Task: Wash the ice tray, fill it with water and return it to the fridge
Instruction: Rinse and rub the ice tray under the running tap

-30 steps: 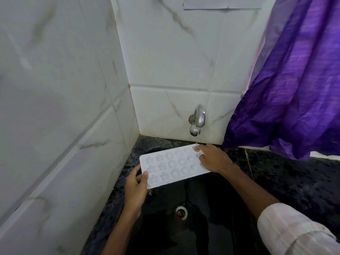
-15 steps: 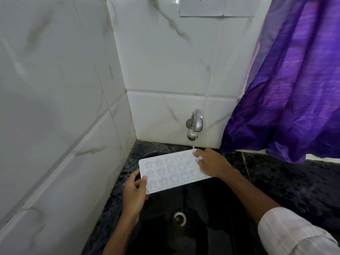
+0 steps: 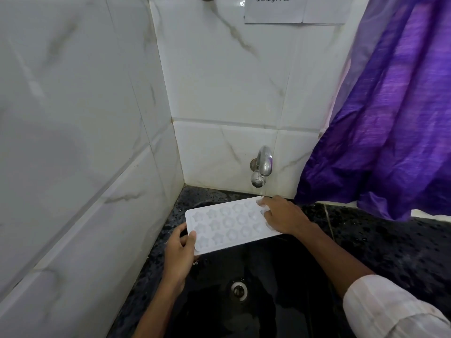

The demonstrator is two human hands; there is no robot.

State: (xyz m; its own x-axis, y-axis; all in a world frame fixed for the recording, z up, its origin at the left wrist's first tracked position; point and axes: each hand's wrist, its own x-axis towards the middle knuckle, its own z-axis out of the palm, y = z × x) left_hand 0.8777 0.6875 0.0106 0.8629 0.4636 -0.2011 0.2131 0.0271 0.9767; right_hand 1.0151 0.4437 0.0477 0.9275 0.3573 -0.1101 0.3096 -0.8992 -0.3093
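Note:
A white ice tray [image 3: 227, 225] with star and round moulds is held level over the black sink [image 3: 280, 289], just below the steel tap [image 3: 262, 167]. My left hand [image 3: 180, 252] grips the tray's near left corner, thumb on top and fingers underneath. My right hand [image 3: 283, 215] lies on the tray's right end with its fingers over the moulds by the far right corner, right under the spout. A thin trickle of water seems to fall from the spout onto that corner.
White marble tiles close in the left and back. A purple curtain [image 3: 390, 118] hangs at the right over the wet black counter [image 3: 390, 240]. The sink drain [image 3: 239, 290] lies below the tray. A paper note [image 3: 280, 8] is stuck high on the back wall.
The tray and both hands have stayed in place under the tap. Only the view has tilted up a little, so more of the note shows.

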